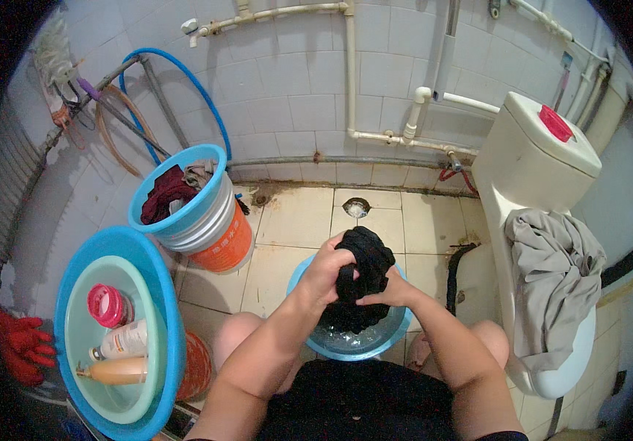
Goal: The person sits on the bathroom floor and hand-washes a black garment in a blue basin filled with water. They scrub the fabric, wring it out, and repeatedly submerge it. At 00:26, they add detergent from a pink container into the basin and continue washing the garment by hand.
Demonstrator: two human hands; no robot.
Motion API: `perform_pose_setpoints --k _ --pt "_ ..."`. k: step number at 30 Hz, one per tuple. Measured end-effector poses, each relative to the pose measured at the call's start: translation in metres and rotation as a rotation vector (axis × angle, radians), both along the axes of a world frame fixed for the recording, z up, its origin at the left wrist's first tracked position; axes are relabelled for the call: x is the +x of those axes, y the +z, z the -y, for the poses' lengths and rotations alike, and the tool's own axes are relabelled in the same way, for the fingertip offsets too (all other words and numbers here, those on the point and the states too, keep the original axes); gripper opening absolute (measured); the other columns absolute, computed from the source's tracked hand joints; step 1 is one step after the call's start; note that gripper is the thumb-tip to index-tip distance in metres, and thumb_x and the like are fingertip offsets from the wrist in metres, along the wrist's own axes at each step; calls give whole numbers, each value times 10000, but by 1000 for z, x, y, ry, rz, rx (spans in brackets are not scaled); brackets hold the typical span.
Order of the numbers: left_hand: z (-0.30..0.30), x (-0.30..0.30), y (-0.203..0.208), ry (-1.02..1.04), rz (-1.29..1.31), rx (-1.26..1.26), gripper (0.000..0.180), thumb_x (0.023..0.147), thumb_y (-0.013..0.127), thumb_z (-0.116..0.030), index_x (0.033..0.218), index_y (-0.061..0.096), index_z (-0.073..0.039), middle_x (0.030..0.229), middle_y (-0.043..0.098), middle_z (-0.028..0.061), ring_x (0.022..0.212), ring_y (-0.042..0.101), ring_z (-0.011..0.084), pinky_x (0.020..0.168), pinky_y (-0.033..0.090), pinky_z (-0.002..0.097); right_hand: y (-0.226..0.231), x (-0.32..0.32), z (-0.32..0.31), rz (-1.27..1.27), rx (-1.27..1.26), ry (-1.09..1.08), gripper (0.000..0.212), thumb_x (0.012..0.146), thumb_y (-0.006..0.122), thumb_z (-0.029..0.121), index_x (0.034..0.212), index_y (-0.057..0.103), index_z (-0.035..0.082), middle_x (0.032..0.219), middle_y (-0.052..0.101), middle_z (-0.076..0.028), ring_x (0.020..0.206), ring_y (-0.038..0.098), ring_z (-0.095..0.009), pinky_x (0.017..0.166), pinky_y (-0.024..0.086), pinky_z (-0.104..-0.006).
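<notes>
So there's a bunched-up black cloth point(366, 253) held over a light blue basin point(398, 328) on the tiled floor, right between the person's knees. The left hand point(329, 273) has its fingers curled in around the cloth's left side, gripping it snugly. The right hand point(393, 292) has hold of the lower right side, thumb across the front and partly open around the bundle; most of its fingers are hidden. There's water point(353, 341) in the basin, and the cloth's lower end hangs over it, can't tell if it's dipping in. Off to the left, a pale green basin point(80, 294) sits inside a big blue tub point(174, 316), with a white bottle point(125, 340) among the stuff in it. Grey fabric point(555, 275) is draped over the toilet point(504, 158) on the right.
</notes>
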State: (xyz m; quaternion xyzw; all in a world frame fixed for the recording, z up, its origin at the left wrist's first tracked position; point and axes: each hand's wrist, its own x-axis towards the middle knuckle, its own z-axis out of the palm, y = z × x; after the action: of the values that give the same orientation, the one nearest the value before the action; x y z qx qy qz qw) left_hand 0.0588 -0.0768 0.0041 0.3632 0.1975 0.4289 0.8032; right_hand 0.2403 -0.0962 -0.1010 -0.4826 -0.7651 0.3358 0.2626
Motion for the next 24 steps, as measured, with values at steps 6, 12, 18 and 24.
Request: perform_pose_setpoints --k 6,12,18,24 --pt "-6 -24 -3 73 108 -95 243 717 491 -66 939 566 -4 798 612 65 576 568 104 479 456 201 4 -24 -2 -204 -248 -81 691 623 790 249 1212 483 57 1168 562 -150 1069 534 -298 952 392 -368" --pt "-42 -61 -12 343 -9 -380 148 768 509 -132 862 567 -34 759 613 96 706 602 225 735 507 412 12 -13 -17 -472 -257 -441 444 663 657 7 1096 556 5 976 630 -111 893 586 -223 818 451 -319" --pt "-31 -53 -11 195 30 -575 239 825 559 -234 959 573 -37 845 601 99 700 576 267 756 483 539 51 -7 -16 -736 -152 -598 674 616 527 -143 1259 426 34 1130 540 -112 1053 510 -225 912 395 -299" --pt "-44 -34 -37 241 38 -572 333 843 593 -392 902 611 -65 885 644 95 783 614 236 752 505 402 101 -48 20 -163 248 -21 839 614 666 -39 1360 342 164 1307 394 -132 1164 450 -314 977 379 -351"
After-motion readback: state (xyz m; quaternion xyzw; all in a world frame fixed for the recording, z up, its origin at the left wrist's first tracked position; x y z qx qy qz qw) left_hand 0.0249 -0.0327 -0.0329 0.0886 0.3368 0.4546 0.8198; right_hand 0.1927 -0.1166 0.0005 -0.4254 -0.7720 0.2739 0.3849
